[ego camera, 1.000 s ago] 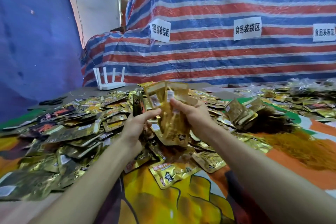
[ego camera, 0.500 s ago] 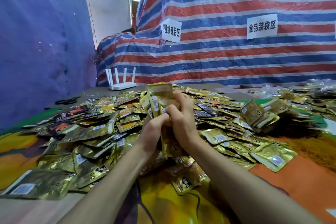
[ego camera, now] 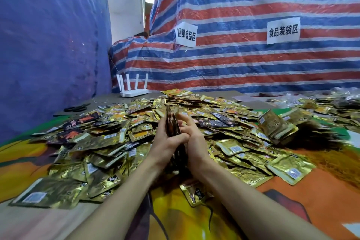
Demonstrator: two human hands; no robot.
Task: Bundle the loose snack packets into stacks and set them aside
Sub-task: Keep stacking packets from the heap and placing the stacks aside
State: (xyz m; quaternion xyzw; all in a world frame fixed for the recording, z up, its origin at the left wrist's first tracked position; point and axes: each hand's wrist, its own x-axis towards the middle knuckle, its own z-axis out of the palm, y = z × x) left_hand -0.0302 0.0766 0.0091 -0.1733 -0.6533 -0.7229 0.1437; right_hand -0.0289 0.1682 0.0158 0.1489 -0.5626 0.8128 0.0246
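A big heap of loose gold snack packets (ego camera: 124, 142) covers the table in front of me. Between my palms stands an upright stack of packets (ego camera: 172, 122), seen edge-on. My left hand (ego camera: 165, 142) grips it from the left with the thumb across the near side. My right hand (ego camera: 191, 138) presses against it from the right with fingers curled round the stack. A bundled stack of packets (ego camera: 276, 126) lies tilted on the heap at the right.
A white router (ego camera: 133, 91) with several antennas stands at the back left, near black scissors (ego camera: 77, 107). A striped tarp (ego camera: 253, 60) with two paper signs rises behind the table. An orange and yellow cloth (ego camera: 292, 197) covers the near table.
The fanned packets I held a second ago have been squeezed together into a tight upright stack between both hands. The view has shifted left and nearer the heap.
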